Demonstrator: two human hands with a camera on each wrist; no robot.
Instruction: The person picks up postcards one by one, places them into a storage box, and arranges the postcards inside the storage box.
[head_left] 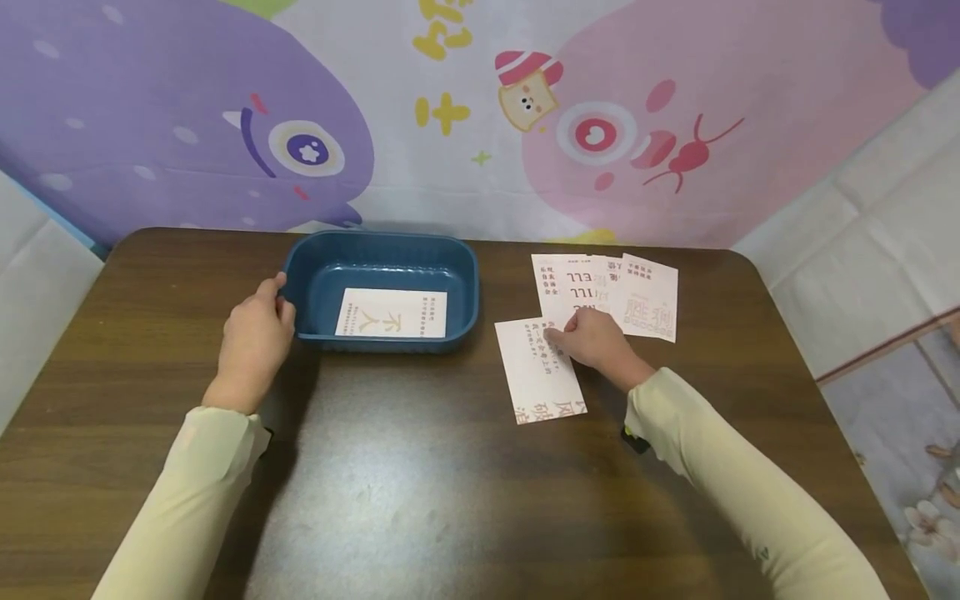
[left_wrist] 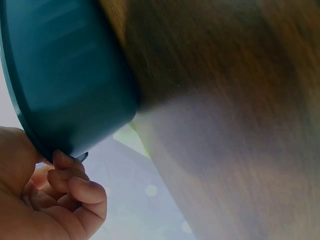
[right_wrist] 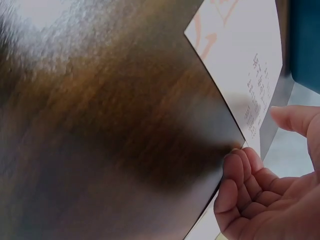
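At the left, my left hand (head_left: 255, 342) grips the rim of a dark blue plastic bin (head_left: 382, 343). In the left wrist view its thumb and curled fingers (left_wrist: 90, 192) pinch the bin's end. A white card printed with Chinese characters (head_left: 390, 310) lies inside the bin. My right hand (head_left: 600, 343) is at the upper right corner of another white printed card (head_left: 536, 375). In the right wrist view, its fingertips (right_wrist: 235, 167) touch the card's edge, while the thumb stands apart from them. Behind that hand are more overlapping printed cards (head_left: 651, 300).
The brown wooden table (head_left: 420, 492) ends at a back edge against a cartoon-printed cloth (head_left: 442, 183). A pale wall panel (head_left: 862, 225) stands along the right side. The bin sits near the back edge, left of the cards.
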